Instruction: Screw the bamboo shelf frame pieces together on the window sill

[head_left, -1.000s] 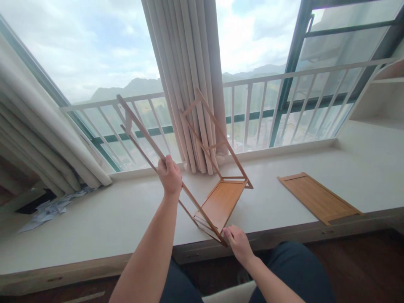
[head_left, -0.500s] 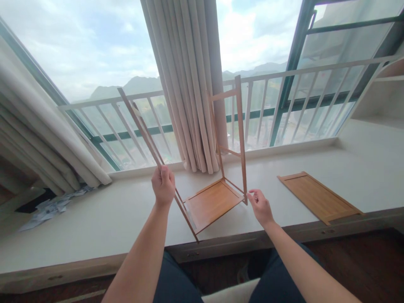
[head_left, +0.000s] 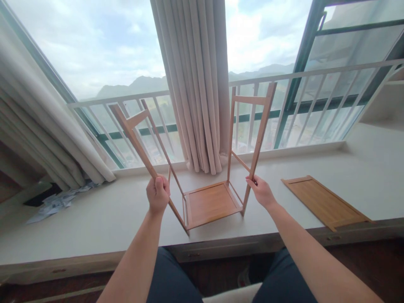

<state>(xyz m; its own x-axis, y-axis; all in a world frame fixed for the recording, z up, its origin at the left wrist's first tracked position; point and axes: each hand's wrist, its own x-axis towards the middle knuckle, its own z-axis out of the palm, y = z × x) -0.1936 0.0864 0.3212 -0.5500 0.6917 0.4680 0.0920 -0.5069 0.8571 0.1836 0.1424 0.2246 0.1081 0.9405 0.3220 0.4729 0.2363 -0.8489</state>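
A wooden rack stands on the white window ledge, made of two ladder-like side frames and one shelf panel joined low between them. My left hand is wrapped round the near post of the left side frame, which leans outward to the left. With fingers and thumb, my right hand grips the near post of the right side frame, which tilts a little to the right. A second wooden panel lies flat to the right, apart from both hands.
Behind the white ledge are a white railing, windows and a hanging beige curtain. Crumpled papers lie at the left, below another curtain. My legs are under the ledge's front edge.
My right hand has moved up from beside the lower joint and closed on the right post. Both side frames have swung outward and turned, and the shelf panel between them has shifted slightly.
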